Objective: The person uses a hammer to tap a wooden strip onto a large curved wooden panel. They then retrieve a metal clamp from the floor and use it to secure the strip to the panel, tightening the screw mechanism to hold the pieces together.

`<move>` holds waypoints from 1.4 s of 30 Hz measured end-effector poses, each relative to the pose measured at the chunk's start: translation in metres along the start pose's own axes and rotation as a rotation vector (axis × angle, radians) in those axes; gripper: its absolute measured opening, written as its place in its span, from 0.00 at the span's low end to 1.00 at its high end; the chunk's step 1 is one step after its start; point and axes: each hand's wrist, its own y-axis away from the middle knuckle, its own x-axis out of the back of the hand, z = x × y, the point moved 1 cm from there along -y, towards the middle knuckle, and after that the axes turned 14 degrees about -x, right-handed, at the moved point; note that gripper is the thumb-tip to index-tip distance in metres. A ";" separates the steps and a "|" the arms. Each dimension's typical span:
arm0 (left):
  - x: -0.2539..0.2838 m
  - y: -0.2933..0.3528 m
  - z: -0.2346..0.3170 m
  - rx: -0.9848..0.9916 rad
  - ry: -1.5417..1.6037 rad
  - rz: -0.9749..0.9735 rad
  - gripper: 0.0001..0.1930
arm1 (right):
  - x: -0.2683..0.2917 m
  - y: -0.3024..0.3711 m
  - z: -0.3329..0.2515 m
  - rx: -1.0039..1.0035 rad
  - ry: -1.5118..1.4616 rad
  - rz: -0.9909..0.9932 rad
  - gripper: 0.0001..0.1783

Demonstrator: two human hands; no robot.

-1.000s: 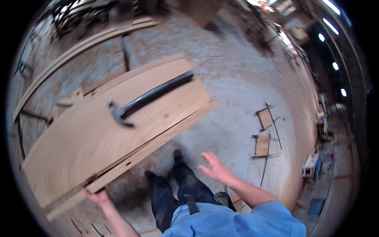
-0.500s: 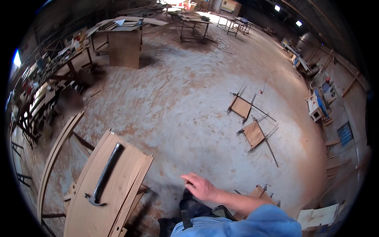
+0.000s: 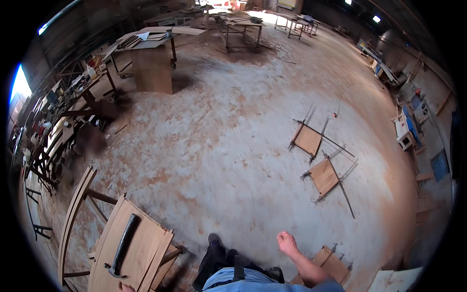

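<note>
My right hand (image 3: 287, 243) hangs in the air over the floor, its fingers curled in, with nothing seen in them. Of my left hand (image 3: 126, 288), only a bit shows at the lower edge, over the wooden panel (image 3: 146, 243); its fingers are mostly cut off. A claw hammer (image 3: 124, 246) with a dark handle lies on that panel, its head toward me, just beyond my left hand. The panel rests on a stand at my left.
Two small clamped wooden panels (image 3: 308, 139) (image 3: 323, 178) lie on the floor ahead right. Another clamped panel (image 3: 331, 263) is near my right arm. A curved wooden rail (image 3: 73, 219) stands at far left. A cluttered workbench (image 3: 82, 90) and a board-laden table (image 3: 152, 68) are beyond.
My right hand has swung to the right, away from my body, and its fingers look more curled. Part of my left hand has come in at the lower edge. The view has shifted.
</note>
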 end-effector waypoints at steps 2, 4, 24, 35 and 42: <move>-0.100 0.038 0.111 -0.076 0.129 0.000 0.15 | 0.020 -0.017 -0.017 0.061 0.035 0.095 0.10; -0.161 0.053 0.231 -0.025 0.207 -0.138 0.13 | 0.028 -0.039 -0.028 0.273 0.120 0.205 0.10; -0.107 0.366 0.206 0.307 -0.287 -0.532 0.21 | -0.003 -0.230 -0.247 0.290 0.488 -0.565 0.16; -0.050 0.741 0.096 1.457 0.490 0.758 0.07 | -0.181 0.016 -0.333 0.809 1.144 -0.995 0.16; -0.089 0.724 0.097 1.462 0.848 0.745 0.04 | -0.270 0.185 -0.234 1.048 1.609 -1.142 0.15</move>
